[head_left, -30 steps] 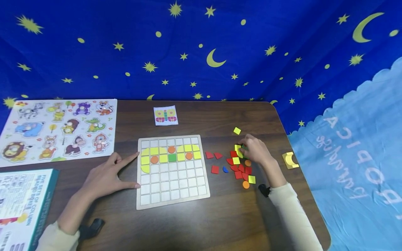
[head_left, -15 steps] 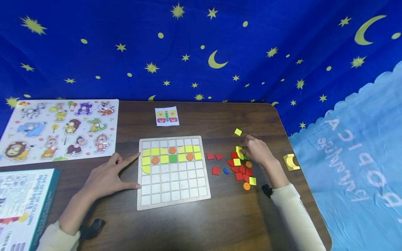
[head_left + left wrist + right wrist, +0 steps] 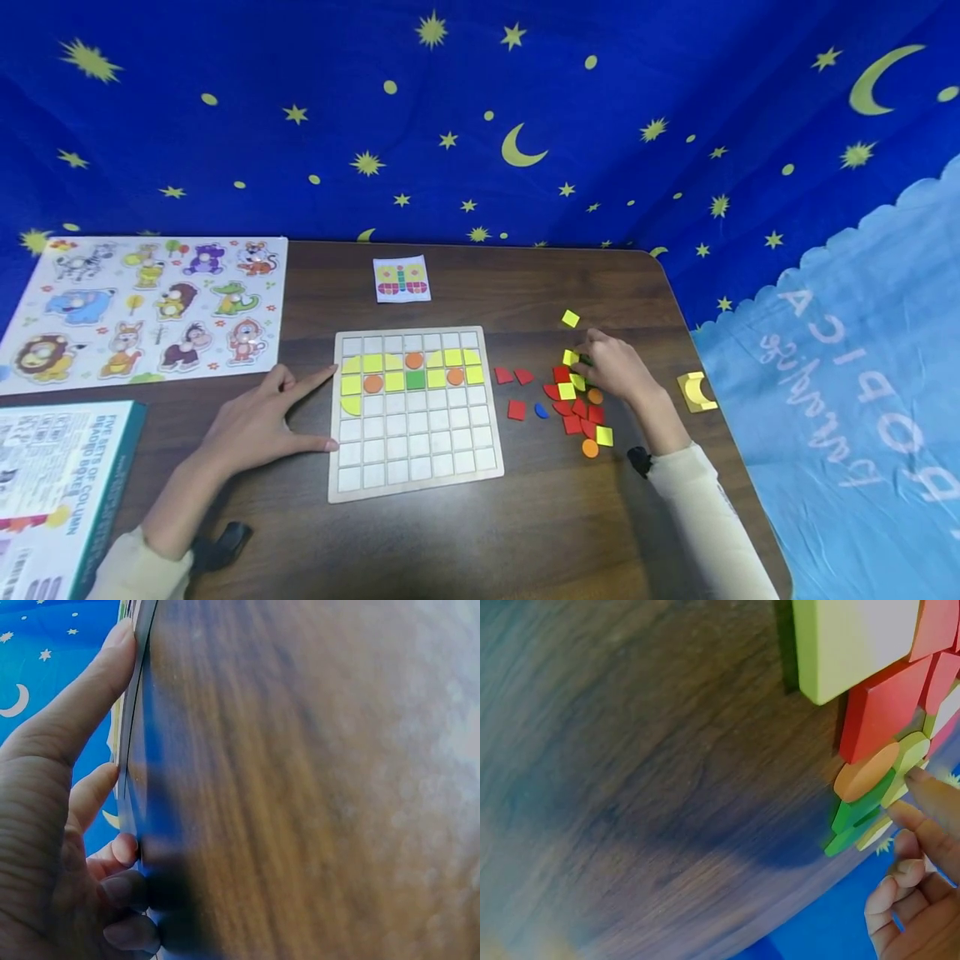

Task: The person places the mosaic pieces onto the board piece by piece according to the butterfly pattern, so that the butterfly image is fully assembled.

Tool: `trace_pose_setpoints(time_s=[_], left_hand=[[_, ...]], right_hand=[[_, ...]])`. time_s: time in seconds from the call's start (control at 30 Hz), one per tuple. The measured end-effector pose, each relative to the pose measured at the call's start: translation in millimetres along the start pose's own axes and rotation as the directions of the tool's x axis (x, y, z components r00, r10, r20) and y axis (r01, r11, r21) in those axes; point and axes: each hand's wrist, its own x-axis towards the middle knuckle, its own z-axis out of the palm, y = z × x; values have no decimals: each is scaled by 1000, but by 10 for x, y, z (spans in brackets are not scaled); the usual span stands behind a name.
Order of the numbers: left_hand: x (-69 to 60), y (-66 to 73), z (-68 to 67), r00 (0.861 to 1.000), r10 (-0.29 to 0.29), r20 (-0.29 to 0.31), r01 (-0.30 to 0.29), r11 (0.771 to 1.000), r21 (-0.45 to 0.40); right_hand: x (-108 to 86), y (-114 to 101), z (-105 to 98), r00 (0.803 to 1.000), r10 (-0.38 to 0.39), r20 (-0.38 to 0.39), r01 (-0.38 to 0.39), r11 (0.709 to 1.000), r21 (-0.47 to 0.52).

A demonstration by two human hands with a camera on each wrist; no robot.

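A square wooden grid board [image 3: 416,493] lies mid-table in the head view, its upper rows partly filled with yellow pieces, orange discs and a green square [image 3: 416,380]. My left hand [image 3: 251,425] holds the board's left edge steady, thumb and index finger spread against it; the left wrist view shows the fingers [image 3: 90,705] along that edge. To the right, my right hand [image 3: 617,365] reaches into the loose pieces, thumb and index fingertips touching yellow pieces [image 3: 909,759]. Whether they pinch one is unclear. Green pieces [image 3: 862,806] and an orange disc [image 3: 866,771] lie beside the fingertips.
A butterfly pattern card [image 3: 402,279] lies beyond the board. Left are an animal puzzle board [image 3: 142,312] and a box [image 3: 67,492]. Several red pieces [image 3: 572,425] lie near the right hand. A yellow arch-shaped block [image 3: 694,392] sits near the table's right edge.
Under my right fingers, a rounded yellow piece has slid toward me, away from the yellow piece above it. My left hand stays on the board. The head view has shifted slightly.
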Motion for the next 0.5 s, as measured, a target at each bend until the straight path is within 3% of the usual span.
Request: trace_pose_setpoints(time_s=[0.27,0.5], left_hand=[[-12,-6,10,1000,-7,10,7,1000,2],[8,1,1,999,-27,31,27,1000,-1]], right_hand=[[56,-84,-2,1000,29,-7,-28,999,38],[146,-487,-95,987,-113,-112,116,993,22]])
